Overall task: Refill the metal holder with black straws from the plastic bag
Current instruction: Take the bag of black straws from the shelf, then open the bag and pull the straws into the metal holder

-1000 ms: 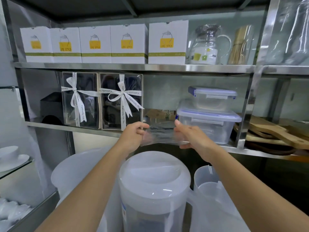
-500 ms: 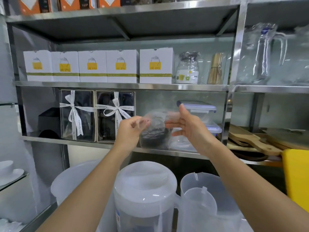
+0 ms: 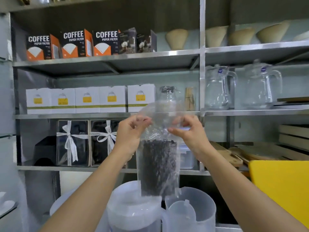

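A clear plastic bag (image 3: 164,118) hangs upright in front of the metal shelves, its lower part filled with a bundle of black straws (image 3: 158,166). My left hand (image 3: 129,133) pinches the bag's upper left edge. My right hand (image 3: 189,131) pinches the upper right edge. The bag's bottom hangs just above the white pitchers. No metal holder is in view.
White plastic pitchers (image 3: 133,208) and a clear jug (image 3: 190,208) stand below the bag. Steel shelves (image 3: 107,115) hold white boxes, ribboned gift boxes (image 3: 73,143), coffee filter boxes (image 3: 75,42) and glass pitchers (image 3: 219,87). A yellow board (image 3: 282,186) sits at right.
Both hands have lifted the bag off the lower shelf and up. It now hangs vertically with the straws upright. The view has tilted upward, showing a higher shelf.
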### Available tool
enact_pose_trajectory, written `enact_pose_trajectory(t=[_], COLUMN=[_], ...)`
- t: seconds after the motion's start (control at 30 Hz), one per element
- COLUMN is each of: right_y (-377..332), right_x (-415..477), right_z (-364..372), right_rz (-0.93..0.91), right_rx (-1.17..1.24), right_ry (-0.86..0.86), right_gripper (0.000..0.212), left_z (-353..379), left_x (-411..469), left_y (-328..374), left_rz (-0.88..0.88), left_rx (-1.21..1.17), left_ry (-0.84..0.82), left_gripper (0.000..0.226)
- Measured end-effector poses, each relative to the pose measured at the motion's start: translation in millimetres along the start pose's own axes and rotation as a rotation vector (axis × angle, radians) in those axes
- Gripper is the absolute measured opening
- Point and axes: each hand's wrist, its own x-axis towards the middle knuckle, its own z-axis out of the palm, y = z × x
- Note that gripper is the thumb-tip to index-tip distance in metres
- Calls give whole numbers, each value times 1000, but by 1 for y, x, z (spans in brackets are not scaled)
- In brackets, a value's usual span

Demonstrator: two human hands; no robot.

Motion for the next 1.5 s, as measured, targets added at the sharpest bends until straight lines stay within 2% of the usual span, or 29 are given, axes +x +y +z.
enact_pose_trajectory(t=[0.13, 0.23, 0.27, 0.33, 0.37, 0.4, 0.43, 0.5, 0.6, 0.7, 0.8, 0.93, 1.03, 1.07, 1.13, 1.2, 1.27, 1.4, 1.5], right_y=[-20, -28, -30, -34, -35, -37, -38, -41, -41, -40, -35, -38, -40, -41, -41, -42, -42, -44, -47], right_x=[-16, -36, -43, -59, -68, -76, -84, -100, -121, -142, -163, -190, -205, -209, -218, -226, -234, -247, -256], right_z=[-17, -25, -27, -33, -36, -39, -42, -47, -57, -72, -86, -93, -95, -96, -99, -100, -98, -95, -97], right_rz=[93, 99, 108, 119, 128, 139, 156, 204, 274, 368, 444, 421, 399, 394, 380, 371, 365, 381, 379], right_rx=[155, 177, 176, 178, 183, 186, 184, 176, 157, 136, 205, 192, 120, 109, 101, 82, 45, -20, -70], right_ry=[-85, -33, -2, 52, 73, 86, 91, 91, 32, -136, -176, -32, 153, 220, 323, 357, 340, 282, 213], right_gripper=[14, 15, 15, 16, 17, 17, 17, 14, 17, 10, 12, 13, 19, 20, 23, 27, 30, 35, 40], left_z=[11, 17, 19, 20, 21, 21, 22, 27, 36, 47, 56, 67, 73, 74, 78, 85, 94, 102, 101], left_x=[-14, -32, -39, -54, -63, -72, -81, -98, -119, -136, -152, -174, -191, -197, -212, -226, -236, -252, -259], left_y=[25, 37, 41, 44, 44, 44, 45, 48, 49, 50, 50, 52, 56, 59, 70, 82, 89, 93, 89], left_rz=[-30, -108, -172, -337, -404, -451, -479, -491, -471, -496, -520, -522, -467, -402, -263, -232, -282, -420, -427], left_rx=[-69, -118, -155, -198, -189, -178, -178, -193, -169, -199, -222, -163, 119, 217, 266, 189, 96, -107, -102], left_ry=[-38, -5, -12, -65, -104, -144, -178, -199, -115, -24, -16, -63, -19, 21, 51, -54, -204, -413, -457], left_gripper=[10, 10, 23, 63, 77, 81, 75, 48, 22, 21, 23, 26, 56, 54, 32, 18, 20, 43, 62])
